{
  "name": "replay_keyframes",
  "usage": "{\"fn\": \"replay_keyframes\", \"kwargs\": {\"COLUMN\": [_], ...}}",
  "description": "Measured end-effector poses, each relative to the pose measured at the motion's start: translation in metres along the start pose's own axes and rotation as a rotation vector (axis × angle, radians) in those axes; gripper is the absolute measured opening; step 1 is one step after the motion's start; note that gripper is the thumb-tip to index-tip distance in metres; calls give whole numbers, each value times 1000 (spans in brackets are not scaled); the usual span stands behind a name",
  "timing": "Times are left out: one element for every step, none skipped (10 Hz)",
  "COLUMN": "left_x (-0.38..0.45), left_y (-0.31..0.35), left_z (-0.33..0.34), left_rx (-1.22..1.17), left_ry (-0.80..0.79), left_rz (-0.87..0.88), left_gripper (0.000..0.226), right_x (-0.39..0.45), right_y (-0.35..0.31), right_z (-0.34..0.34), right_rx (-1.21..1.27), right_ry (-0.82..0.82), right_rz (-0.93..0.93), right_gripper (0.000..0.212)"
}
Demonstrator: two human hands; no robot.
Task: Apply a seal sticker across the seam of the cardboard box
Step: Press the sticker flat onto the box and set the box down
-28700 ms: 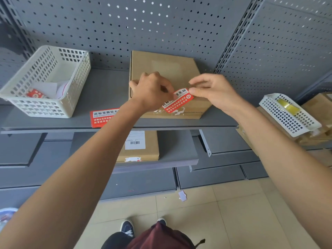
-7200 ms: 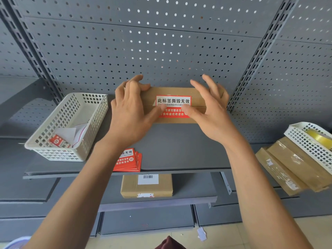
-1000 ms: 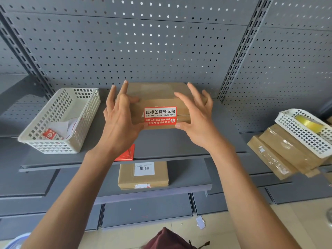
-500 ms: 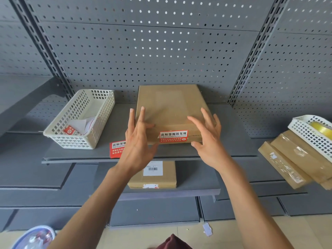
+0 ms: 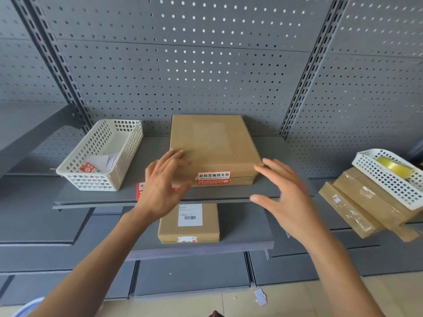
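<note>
Right hand (image 5: 285, 197) nearest, fingers spread, palm down, gripping nothing, hovering off the front-right corner of the cardboard box (image 5: 212, 145); contact unclear, looks apart

Left hand (image 5: 163, 181) also spread and empty, fingertips on the box's front-left top edge, probably steadying it flat on the shelf (image 5: 263, 191); covers most of a red sticker stack (image 5: 140, 189) lying on the shelf just beside the box

Seal sticker (image 5: 214, 178) stuck on the box's front face, centred, white half up, red half down, sitting across the dark seam line running along that face; looks flat, left corner maybe slightly lifted, hard to tell. Sealing step judged done, both hands in a release posture

Box lies flat, front face close to the shelf lip, so little room forward; pushing back looks safer than pulling out

Open shelf strip right of the box, clear to the upright. Left side tighter: white basket (image 5: 100, 154) with paper scraps near, not touching the box

Below, on a lower shelf, second box (image 5: 188, 223) with barcode label, well apart

Far right: tilted stack of wrapped parcels (image 5: 366, 207) under another white basket (image 5: 389, 175) holding a tape roll (image 5: 392, 165), well clear of the right hand

Behind: box rear edge close to the pegboard wall (image 5: 183, 65), little back travel left
</note>
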State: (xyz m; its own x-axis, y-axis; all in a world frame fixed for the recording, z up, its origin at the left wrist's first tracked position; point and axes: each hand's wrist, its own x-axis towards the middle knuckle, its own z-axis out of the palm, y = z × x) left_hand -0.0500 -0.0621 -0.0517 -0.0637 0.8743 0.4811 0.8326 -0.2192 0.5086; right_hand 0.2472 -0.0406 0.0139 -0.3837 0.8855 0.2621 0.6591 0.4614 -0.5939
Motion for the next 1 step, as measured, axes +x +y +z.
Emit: {"fn": "replay_keyframes", "kwargs": {"left_x": [10], "left_y": [4], "left_z": [-20], "left_rx": [-37], "left_ry": [85], "left_rz": [-70], "left_gripper": [34], "right_x": [-40], "right_y": [-33], "right_z": [-67], "right_rx": [137], "right_ry": [241], "right_rz": [-24], "right_gripper": [42]}}
